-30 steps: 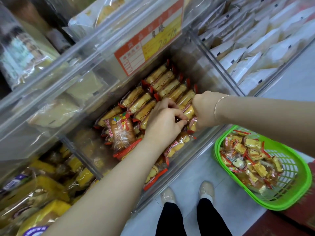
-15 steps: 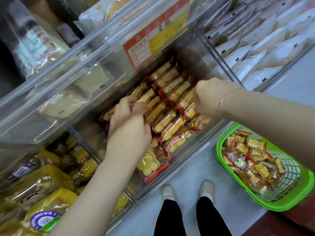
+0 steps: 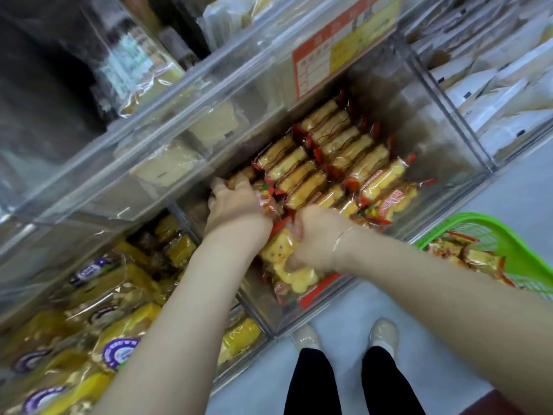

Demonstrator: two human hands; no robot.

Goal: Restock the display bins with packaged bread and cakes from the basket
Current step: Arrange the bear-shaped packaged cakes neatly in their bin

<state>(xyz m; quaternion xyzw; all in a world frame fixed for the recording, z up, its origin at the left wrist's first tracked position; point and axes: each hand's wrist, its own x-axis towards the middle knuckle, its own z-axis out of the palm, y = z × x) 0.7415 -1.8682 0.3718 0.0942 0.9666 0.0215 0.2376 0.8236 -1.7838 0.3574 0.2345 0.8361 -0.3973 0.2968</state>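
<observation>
A clear display bin point(image 3: 449, 121) holds rows of yellow cakes in red-edged wrappers point(image 3: 326, 154). My left hand point(image 3: 236, 205) reaches into the bin's left end, fingers curled over a wrapped cake point(image 3: 242, 176) there. My right hand point(image 3: 317, 235) is at the bin's near side and grips a wrapped cake point(image 3: 278, 250) lying on top of the near pile. A green basket point(image 3: 490, 229) with several wrapped cakes stands on the floor at the right.
An orange and yellow price label point(image 3: 344, 40) hangs on the shelf rail above the bin. White packets point(image 3: 493, 94) fill the bin to the right. Yellow bread loaves point(image 3: 119, 339) fill the lower left bins. My feet point(image 3: 344, 336) stand on the grey floor.
My left hand has moved further left into the bin's end. My right hand has come down from the right rows to the near pile and taken hold of a cake.
</observation>
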